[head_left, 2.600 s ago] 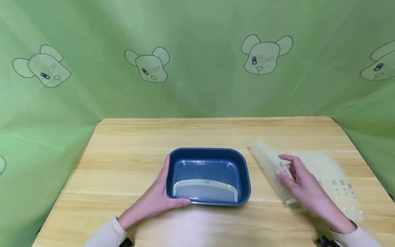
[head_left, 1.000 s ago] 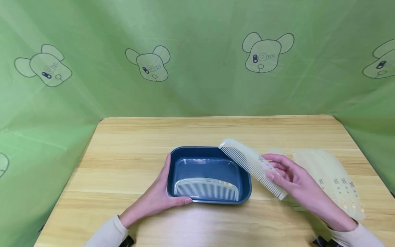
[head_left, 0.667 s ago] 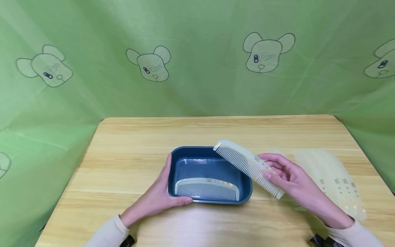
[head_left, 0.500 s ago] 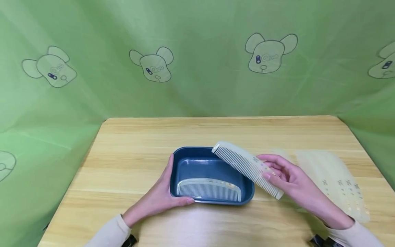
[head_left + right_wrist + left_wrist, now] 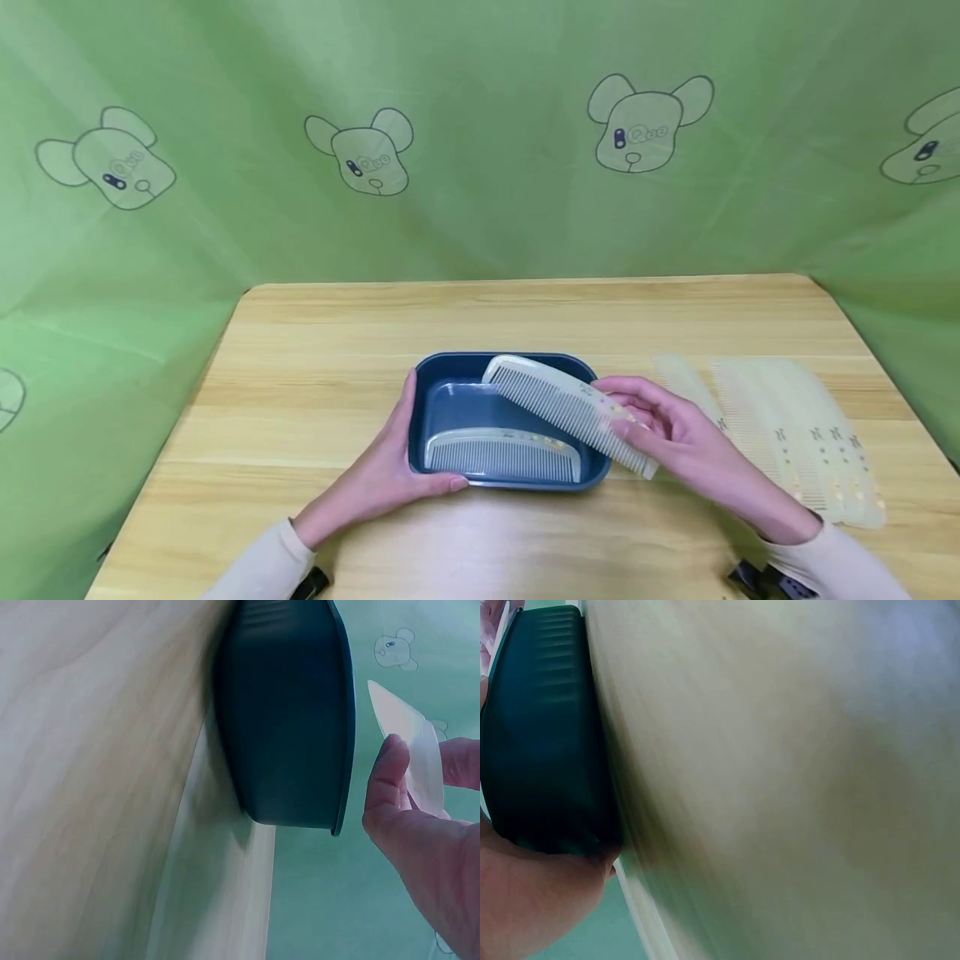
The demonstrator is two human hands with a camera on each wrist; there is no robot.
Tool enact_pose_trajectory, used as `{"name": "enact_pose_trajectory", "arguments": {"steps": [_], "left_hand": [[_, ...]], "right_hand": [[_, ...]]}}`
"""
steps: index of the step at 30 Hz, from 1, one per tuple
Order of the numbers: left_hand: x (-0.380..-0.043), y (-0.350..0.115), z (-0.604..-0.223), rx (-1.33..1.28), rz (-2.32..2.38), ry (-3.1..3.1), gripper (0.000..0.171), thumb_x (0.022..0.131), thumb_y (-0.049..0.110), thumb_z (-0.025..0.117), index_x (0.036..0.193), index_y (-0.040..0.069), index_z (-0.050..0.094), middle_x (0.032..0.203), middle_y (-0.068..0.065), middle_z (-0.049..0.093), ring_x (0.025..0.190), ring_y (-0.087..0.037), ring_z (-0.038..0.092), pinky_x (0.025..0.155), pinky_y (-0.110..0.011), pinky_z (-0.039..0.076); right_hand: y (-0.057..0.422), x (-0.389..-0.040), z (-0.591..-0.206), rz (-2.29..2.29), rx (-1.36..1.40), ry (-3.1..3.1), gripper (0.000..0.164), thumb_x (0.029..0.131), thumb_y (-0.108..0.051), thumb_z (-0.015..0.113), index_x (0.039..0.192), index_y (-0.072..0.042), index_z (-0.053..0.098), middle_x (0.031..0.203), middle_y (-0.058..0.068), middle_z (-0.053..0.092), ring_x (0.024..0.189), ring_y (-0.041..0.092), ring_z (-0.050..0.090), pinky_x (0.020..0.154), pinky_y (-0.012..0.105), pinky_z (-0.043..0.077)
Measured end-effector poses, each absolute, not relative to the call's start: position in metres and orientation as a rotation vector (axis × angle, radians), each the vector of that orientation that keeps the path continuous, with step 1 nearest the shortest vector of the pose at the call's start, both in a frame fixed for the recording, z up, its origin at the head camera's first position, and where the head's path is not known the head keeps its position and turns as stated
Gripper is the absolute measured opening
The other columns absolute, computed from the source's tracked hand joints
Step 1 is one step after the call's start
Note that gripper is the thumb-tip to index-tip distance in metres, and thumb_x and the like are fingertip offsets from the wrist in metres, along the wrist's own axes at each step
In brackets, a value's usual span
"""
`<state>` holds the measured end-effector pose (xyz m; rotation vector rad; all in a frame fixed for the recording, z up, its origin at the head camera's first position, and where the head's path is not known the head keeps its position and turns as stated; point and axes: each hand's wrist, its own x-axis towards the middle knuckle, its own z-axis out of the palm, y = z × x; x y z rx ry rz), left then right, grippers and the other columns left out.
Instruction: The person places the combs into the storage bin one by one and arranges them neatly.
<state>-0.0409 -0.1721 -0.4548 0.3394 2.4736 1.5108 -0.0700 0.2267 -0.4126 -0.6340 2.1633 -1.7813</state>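
Observation:
A blue rectangular plastic box [image 5: 465, 406] sits near the middle of the table. My left hand [image 5: 382, 458] holds its left end, thumb along the near rim; the box wall [image 5: 547, 735] shows in the left wrist view. Inside lies a pale comb [image 5: 510, 437], teeth toward me, along the near wall. My right hand [image 5: 678, 433] pinches a second pale comb [image 5: 555, 396] by its right part. That comb slants over the box's right side, and in the right wrist view the held comb [image 5: 416, 739] is apart from the rim.
Several pale combs [image 5: 817, 442] overlap on the table at the right, with one comb [image 5: 686, 379] a little left of them, partly behind my right hand. A green cloth [image 5: 480, 208] printed with bear heads hangs behind the wooden table [image 5: 337, 325].
My right hand has lifted a comb from the right-hand group and carried it left, until it hangs over the box. My left hand keeps its hold on the box.

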Motion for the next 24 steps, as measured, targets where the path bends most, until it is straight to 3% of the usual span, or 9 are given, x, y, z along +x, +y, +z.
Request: {"name": "enact_pose_trajectory", "arguments": {"steps": [7,14,24], "left_hand": [[-0.041,-0.171,-0.454,0.317,1.475,2.484,0.151,0.075,0.052,0.101,0.172,0.044,-0.015,0.182,0.003,0.003,0.163,-0.029,0.017,0.126,-0.060,0.024],[-0.040,-0.172,-0.454,0.288,1.433,2.500,0.151,0.075,0.057,0.099,0.171,0.045,-0.016,0.181,0.004,-0.001,0.163,-0.027,0.014,0.126,-0.061,0.023],[-0.039,-0.172,-0.453,0.299,1.413,2.522,0.152,0.075,0.057,0.099,0.172,0.041,-0.017,0.181,-0.003,-0.002,0.163,-0.033,0.014,0.125,-0.063,0.022]], "right_hand": [[0.218,-0.070,-0.415,-1.706,-0.666,2.210,0.042,0.111,-0.004,0.062,0.153,-0.008,0.059,0.118,0.012,0.073,0.092,0.017,0.068,0.072,0.026,0.058],[0.212,-0.069,-0.420,-1.692,-0.704,2.169,0.041,0.111,-0.004,0.063,0.152,-0.007,0.059,0.123,0.011,0.073,0.096,0.019,0.070,0.075,0.027,0.060],[0.206,-0.070,-0.421,-1.658,-0.719,2.201,0.040,0.109,-0.005,0.067,0.148,-0.007,0.063,0.111,0.007,0.074,0.088,0.019,0.069,0.069,0.027,0.060]]}}
